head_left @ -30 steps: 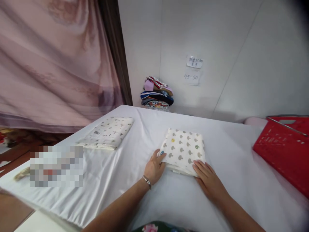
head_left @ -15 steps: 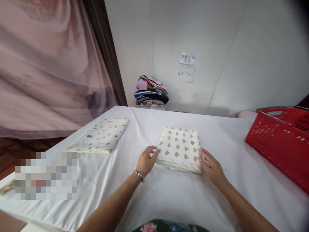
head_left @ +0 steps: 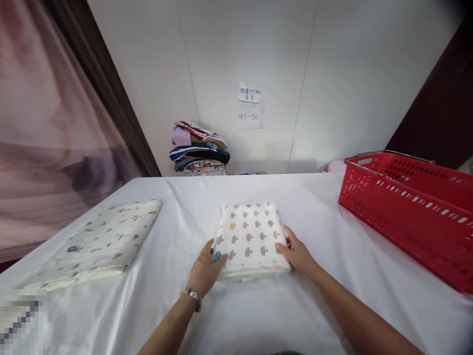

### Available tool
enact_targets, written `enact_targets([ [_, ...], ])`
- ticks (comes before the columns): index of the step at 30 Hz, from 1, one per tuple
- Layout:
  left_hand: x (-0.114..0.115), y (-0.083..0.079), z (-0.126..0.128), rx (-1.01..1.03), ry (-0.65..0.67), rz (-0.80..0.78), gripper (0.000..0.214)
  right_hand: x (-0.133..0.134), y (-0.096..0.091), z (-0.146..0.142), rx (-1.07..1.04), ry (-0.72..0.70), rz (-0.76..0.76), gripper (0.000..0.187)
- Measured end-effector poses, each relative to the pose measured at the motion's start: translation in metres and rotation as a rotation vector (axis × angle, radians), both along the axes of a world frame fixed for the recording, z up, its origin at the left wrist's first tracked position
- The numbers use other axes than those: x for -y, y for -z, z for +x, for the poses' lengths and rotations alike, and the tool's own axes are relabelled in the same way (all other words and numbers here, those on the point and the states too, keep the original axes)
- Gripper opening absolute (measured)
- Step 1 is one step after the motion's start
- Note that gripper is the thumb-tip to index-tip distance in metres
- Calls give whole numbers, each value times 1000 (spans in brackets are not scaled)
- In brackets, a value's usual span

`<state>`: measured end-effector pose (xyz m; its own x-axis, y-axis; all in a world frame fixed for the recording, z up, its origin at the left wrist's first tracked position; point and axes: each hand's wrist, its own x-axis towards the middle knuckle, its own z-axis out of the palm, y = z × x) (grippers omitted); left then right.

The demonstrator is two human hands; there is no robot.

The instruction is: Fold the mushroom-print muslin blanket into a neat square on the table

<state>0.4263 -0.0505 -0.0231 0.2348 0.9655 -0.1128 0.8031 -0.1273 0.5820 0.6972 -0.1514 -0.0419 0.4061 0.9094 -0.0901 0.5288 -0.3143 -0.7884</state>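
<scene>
A folded white cloth [head_left: 248, 237] printed with grey mushrooms, and a few yellow, green and blue ones, lies flat on the white-covered table. At its left edge my left hand [head_left: 207, 266], with a silver bracelet on the wrist, has its thumb on top and its fingers along the side. My right hand [head_left: 298, 252] holds the opposite edge, thumb on the upper face and fingers curled at the side. Farther left lies another folded white cloth [head_left: 107, 241] with a small leaf-like print, and neither hand touches it.
A red plastic basket [head_left: 402, 212] with metal handles stands on the table [head_left: 310, 192] at the right. Behind the far edge, a pile of folded fabrics [head_left: 199, 150] rises against the wall, below two paper signs [head_left: 250, 117]. A pink curtain [head_left: 55, 162] hangs at the left.
The view has swung to the right, so more of the basket shows. Both thumbs now rest on top of the mushroom cloth, and my right hand has closed in on its edge.
</scene>
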Motion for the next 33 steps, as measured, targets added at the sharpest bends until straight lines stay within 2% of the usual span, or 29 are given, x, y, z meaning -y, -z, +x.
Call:
enact_targets([
  [2, -2, -6, 4, -45, 48, 141, 61, -4, -2, 5, 69, -26, -2, 72],
  [6, -7, -10, 29, -159, 274, 500, 56, -29, -23, 3, 428, -93, 118, 66],
  [10, -2, 4, 51, -283, 452, 519, 53, -59, -43, -22, 640, -276, 272, 62],
  [12, 4, 12, 54, -295, 462, 503, 53, -69, -40, -31, 672, -333, 248, 64],
  [14, 9, 16, 52, -273, 451, 502, 54, -75, -27, -33, 691, -364, 151, 66],
  [16, 11, 16, 48, -218, 454, 490, 52, -78, -10, -29, 713, -378, 75, 66],
  [18, 6, 11, 44, -120, 462, 443, 50, -79, 4, -24, 741, -379, 69, 67],
  [20, -9, 4, 41, 26, 385, 382, 47, -79, 12, -21, 759, -372, 85, 67],
  [22, -31, -3, 38, 176, 193, 277, 44, -78, 14, -20, 766, -374, 99, 66],
  [24, -56, -8, 37, 271, -6, 89, 43, -79, 13, -20, 773, -374, 107, 64],
  [25, -68, -8, 38, 291, -63, -12, 42, -79, 10, -20, 778, -372, 103, 63],
  [27, -88, -6, 41, 306, -102, -146, 39, -80, 2, -22, 772, -376, 60, 62],
  [30, -107, 0, 49, 325, -100, -204, 32, -78, -17, -33, 691, -433, -51, 63],
  [33, -119, 4, 60, 354, -106, -240, 29, -70, -27, -55, 624, -556, -30, 63],
])
